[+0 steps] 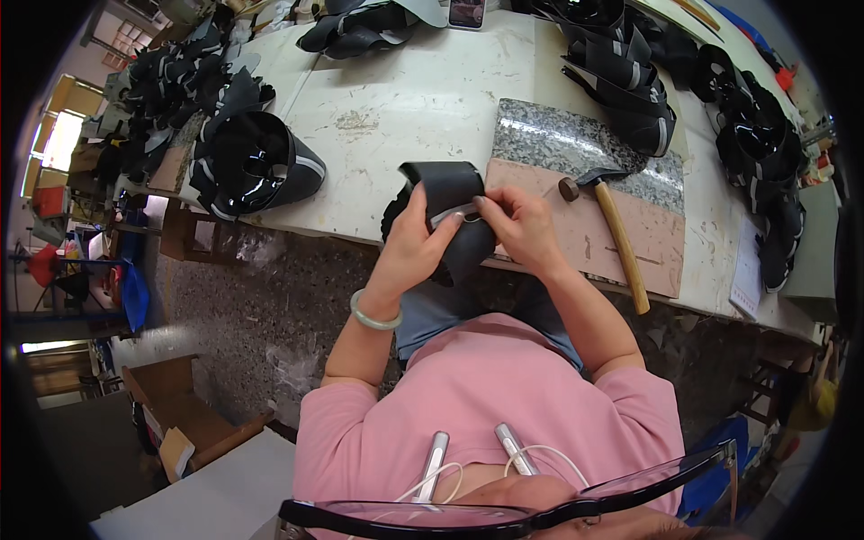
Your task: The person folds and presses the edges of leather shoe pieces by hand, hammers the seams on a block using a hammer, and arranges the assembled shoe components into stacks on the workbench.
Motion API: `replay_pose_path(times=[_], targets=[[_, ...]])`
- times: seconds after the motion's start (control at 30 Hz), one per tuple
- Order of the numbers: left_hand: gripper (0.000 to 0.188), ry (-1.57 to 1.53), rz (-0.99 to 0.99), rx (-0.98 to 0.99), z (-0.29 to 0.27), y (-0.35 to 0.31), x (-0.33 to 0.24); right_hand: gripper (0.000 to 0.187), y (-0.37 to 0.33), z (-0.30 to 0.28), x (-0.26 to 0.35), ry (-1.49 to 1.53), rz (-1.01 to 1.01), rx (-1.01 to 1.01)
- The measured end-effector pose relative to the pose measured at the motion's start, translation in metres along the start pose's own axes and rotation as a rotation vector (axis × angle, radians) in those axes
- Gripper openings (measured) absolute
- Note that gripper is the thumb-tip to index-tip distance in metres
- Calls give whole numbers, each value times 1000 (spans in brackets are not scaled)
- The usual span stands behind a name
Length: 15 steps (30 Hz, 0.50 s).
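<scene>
In front of my body, over the table's near edge, is a black leather piece (454,186) that looks like a shoe upper. A pale strip runs across its middle. My left hand (409,245) grips it from the left, the thumb lying along the strip. At the strip's right end, my right hand (522,227) pinches the leather between thumb and fingertips. The fingers of my left hand are partly hidden behind the piece. To the right of my right hand, a hammer (621,238) with a wooden handle lies on a pinkish board (585,211).
A speckled stone slab (576,126) shows beyond the board on the white table (405,99). Black leather pieces (256,166) stand at left, with more (630,99) at right and a pile (369,31) at the back. A phone (466,13) lies at the far edge.
</scene>
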<state>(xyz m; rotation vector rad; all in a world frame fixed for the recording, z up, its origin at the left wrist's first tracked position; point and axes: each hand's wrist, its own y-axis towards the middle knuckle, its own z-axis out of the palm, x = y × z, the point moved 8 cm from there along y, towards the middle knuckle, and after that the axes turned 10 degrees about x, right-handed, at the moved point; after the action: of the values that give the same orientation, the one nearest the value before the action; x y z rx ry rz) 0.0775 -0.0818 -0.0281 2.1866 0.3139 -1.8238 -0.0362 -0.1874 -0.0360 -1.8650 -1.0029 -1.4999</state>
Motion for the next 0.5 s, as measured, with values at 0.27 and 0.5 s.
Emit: replay_pose_path(times=[0.27,0.5], targets=[[52,323,-45,116,33,27,21,31,-55,-149,-22,-1094,146,-354],[53,446,44,171,41,41,31,42,-62,-138,-49,-532,77,-280]])
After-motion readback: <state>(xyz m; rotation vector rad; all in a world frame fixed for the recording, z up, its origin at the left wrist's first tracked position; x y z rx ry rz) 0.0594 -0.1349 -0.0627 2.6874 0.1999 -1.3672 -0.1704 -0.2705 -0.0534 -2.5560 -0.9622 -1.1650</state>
